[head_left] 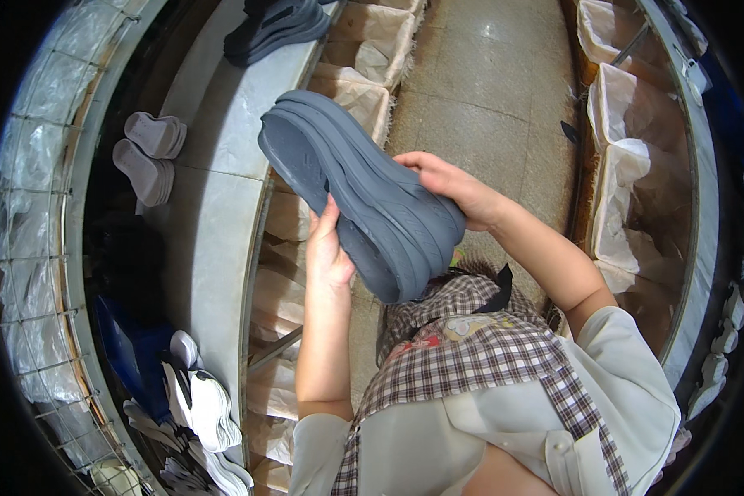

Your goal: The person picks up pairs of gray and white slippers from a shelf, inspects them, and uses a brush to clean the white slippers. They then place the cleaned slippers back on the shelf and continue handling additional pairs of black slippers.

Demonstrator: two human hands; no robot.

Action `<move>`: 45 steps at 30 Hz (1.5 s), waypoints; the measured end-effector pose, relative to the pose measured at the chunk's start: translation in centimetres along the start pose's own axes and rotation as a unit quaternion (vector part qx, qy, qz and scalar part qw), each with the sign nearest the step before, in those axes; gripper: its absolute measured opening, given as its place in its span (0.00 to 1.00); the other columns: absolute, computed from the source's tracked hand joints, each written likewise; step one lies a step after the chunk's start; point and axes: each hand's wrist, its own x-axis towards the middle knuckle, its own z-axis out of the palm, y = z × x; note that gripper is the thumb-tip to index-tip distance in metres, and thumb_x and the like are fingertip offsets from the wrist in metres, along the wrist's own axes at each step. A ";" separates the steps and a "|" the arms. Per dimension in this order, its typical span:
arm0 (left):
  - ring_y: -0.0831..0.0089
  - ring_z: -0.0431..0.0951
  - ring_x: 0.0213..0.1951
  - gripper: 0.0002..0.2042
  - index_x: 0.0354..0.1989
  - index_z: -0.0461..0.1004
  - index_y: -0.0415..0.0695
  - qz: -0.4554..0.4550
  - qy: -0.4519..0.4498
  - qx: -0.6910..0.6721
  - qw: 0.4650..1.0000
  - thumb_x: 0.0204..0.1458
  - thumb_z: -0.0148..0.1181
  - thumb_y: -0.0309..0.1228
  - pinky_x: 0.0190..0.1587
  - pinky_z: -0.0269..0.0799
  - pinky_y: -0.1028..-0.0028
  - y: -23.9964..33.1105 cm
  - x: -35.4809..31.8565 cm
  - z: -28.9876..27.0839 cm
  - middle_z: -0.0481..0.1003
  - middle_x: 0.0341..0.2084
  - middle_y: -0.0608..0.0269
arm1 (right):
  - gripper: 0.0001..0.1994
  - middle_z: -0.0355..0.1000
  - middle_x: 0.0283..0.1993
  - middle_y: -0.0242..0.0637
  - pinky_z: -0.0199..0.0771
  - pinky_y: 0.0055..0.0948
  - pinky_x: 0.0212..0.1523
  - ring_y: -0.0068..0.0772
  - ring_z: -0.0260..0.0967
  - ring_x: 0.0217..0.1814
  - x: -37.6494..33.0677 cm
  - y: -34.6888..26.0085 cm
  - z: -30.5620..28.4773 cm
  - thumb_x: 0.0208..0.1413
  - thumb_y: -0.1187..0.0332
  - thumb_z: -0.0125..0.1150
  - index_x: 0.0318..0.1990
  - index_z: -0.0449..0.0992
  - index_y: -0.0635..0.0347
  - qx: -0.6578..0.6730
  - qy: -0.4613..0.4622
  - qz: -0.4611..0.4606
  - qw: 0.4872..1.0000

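Note:
A nested stack of dark grey shoe soles (372, 194) is held between my two hands, tilted in the air above the aisle. My left hand (329, 246) grips the stack's near left side, with the thumb over the rim of the innermost sole. On the opposite side, my right hand (450, 186) wraps around the outer soles near the heel end. The hollow upper face of one sole shows toward the left. More dark grey soles (277, 31) lie stacked at the far end of the metal table (215, 231) to my left.
Pale soles (150, 153) and white soles (211, 409) sit on the left, beside a blue bin (136, 351). Lined baskets (372, 41) stand under the left table, and more lined baskets (628, 182) line the right side. A wire rack (37, 223) with plastic bags borders the far left.

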 end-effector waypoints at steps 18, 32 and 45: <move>0.64 0.76 0.43 0.24 0.53 0.63 0.39 -0.038 -0.017 0.021 0.999 0.63 0.33 0.46 0.43 0.77 0.66 -0.8 0.4 -0.4 0.72 0.44 0.53 | 0.42 0.55 0.63 0.47 0.46 0.36 0.67 0.37 0.50 0.67 0.3 1.5 0.5 0.42 0.67 0.71 0.63 0.51 0.64 -0.125 -0.021 -0.035 0.991; 0.64 0.74 0.43 0.18 0.50 0.67 0.39 0.013 -0.009 0.064 0.998 0.60 0.44 0.40 0.48 0.72 0.66 4.2 4.5 0.5 0.73 0.43 0.55 | 0.32 0.51 0.66 0.41 0.55 0.37 0.61 0.36 0.50 0.67 2.6 3.4 0.1 0.55 0.50 0.52 0.63 0.54 0.57 0.032 0.015 -0.074 0.997; 0.57 0.65 0.55 0.25 0.56 0.62 0.53 -0.050 0.213 0.143 0.965 0.55 0.43 0.55 0.53 0.58 0.45 17.5 33.4 -1.3 0.62 0.58 0.60 | 0.14 0.68 0.51 0.35 0.65 0.27 0.47 0.26 0.66 0.50 -5.8 10.1 -5.9 0.59 0.61 0.51 0.49 0.67 0.57 0.080 0.287 0.021 0.954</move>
